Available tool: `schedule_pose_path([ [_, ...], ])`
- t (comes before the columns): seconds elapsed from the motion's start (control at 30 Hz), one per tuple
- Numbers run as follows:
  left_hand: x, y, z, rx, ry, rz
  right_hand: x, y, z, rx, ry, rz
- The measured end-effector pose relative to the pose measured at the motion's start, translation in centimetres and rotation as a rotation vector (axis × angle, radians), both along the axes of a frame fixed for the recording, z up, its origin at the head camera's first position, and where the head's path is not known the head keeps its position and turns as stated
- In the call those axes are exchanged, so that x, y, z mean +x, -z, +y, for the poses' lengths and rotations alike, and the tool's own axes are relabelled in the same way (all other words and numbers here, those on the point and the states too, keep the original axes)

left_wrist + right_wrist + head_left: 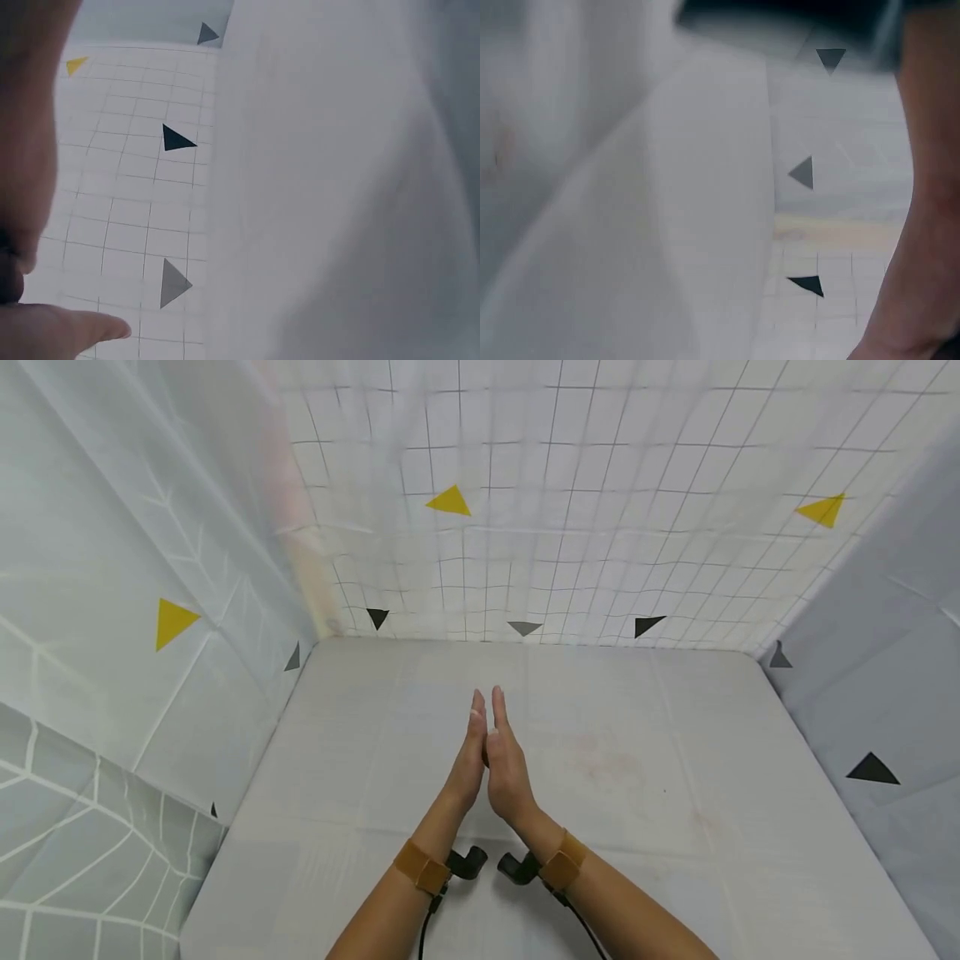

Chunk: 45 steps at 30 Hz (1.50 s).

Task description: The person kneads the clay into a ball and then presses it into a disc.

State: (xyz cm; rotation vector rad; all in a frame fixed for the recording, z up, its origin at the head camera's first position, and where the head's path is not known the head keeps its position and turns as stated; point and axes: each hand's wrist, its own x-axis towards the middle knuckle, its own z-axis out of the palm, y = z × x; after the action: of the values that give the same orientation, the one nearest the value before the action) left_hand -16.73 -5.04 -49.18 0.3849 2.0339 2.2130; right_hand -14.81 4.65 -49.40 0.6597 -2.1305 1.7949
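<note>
In the head view the left hand and the right hand stand upright, palms facing, in the middle of the white surface. Their fingers are straight and close together, with a narrow gap near the tips. A small dark spot shows between the palms; whether it is an object or shadow, I cannot tell. Along the left edge of the left wrist view are skin and an extended digit, beside a dark rounded patch. Bare skin fills the right edge of the right wrist view.
The white covered surface meets a gridded sheet at the back and pale sheets at both sides. Yellow, black and grey triangles mark the sheets. Each wrist wears a brown band with a black camera and cable.
</note>
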Motion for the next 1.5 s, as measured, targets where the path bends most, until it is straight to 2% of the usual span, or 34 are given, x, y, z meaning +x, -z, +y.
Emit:
schedule_pose_path([
  [0.13,0.0,-0.2,-0.1,0.029,-0.006,0.020,-0.6,0.3,0.3,0.010,0.027,-0.061],
  [0.3,-0.2,-0.7,-0.4,0.065,-0.019,0.059,-0.3,1.1,0.5,0.034,0.055,-0.122],
  [0.53,-0.4,-0.5,-0.3,-0.011,-0.091,0.045,0.6,1.4,0.3,0.027,0.010,-0.071],
  [0.7,-0.2,-0.3,-0.1,-0.034,-0.051,0.045,0.3,0.9,0.2,-0.007,-0.009,-0.054],
  [0.9,0.1,-0.5,-0.1,0.013,0.006,0.052,-0.8,0.7,0.9,-0.018,0.020,-0.060],
  [0.97,0.1,-0.7,-0.1,0.040,0.019,0.056,-0.8,0.2,1.1,-0.017,0.019,-0.087],
  [1.0,0.1,-0.8,-0.1,0.048,0.018,0.061,-0.5,-0.3,1.1,-0.012,0.020,-0.103],
  [1.03,0.1,-0.9,-0.1,0.058,0.012,0.069,-0.5,-0.2,1.1,-0.003,0.020,-0.110],
  [1.13,-0.1,-1.0,-0.2,0.076,-0.011,0.083,0.6,-1.4,0.9,0.017,0.008,-0.151],
  [1.23,-0.3,-0.9,-0.3,0.059,-0.039,0.072,1.6,-1.9,0.5,0.017,-0.020,-0.140],
  [1.27,-0.3,-0.9,-0.3,0.050,-0.045,0.061,2.1,-2.5,0.4,0.015,-0.033,-0.141],
  [1.37,-0.3,-0.6,-0.3,0.031,-0.055,0.039,2.3,-2.4,0.1,0.018,-0.049,-0.109],
  [1.5,-0.3,-0.4,-0.2,0.028,-0.033,0.036,1.4,-1.2,0.2,0.024,-0.027,-0.071],
])
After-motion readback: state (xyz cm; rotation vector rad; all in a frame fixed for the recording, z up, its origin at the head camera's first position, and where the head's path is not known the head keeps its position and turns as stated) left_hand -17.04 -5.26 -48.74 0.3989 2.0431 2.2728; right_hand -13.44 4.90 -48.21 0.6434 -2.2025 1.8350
